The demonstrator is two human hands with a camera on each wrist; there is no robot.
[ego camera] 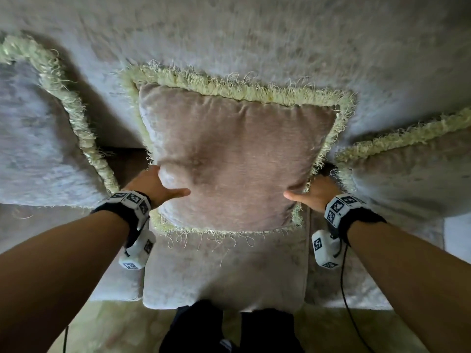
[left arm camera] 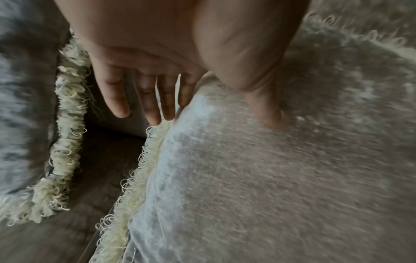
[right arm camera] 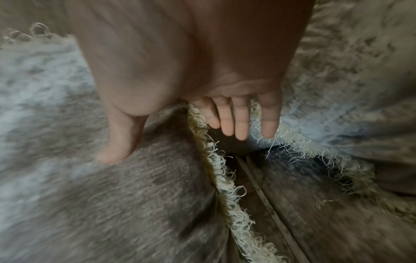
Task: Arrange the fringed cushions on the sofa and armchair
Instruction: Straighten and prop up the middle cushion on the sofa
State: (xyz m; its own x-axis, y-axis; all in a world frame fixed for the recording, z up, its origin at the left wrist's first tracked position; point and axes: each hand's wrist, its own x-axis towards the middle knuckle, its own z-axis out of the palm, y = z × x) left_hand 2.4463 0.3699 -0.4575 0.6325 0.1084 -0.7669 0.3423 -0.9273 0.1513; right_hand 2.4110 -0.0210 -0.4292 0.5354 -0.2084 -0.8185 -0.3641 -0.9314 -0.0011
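A pinkish-grey cushion [ego camera: 237, 159] with a pale fringe stands upright against the sofa back [ego camera: 254, 34], on the middle seat. My left hand [ego camera: 163, 187] holds its lower left edge, with the thumb [left arm camera: 268, 110] pressed into the front and straight fingers [left arm camera: 155, 99] behind the fringe. My right hand [ego camera: 308, 192] holds the lower right edge the same way, thumb [right arm camera: 119, 142] on the front, fingers [right arm camera: 241, 121] behind. A second fringed cushion [ego camera: 38, 149] leans at the left and a third [ego camera: 407, 179] at the right.
The seat cushion [ego camera: 224, 271] runs under the middle cushion to the sofa's front edge. Narrow dark gaps separate the middle cushion from its neighbours. Pale floor [ego camera: 114, 327] and my dark trouser legs [ego camera: 229, 327] are in front of the sofa.
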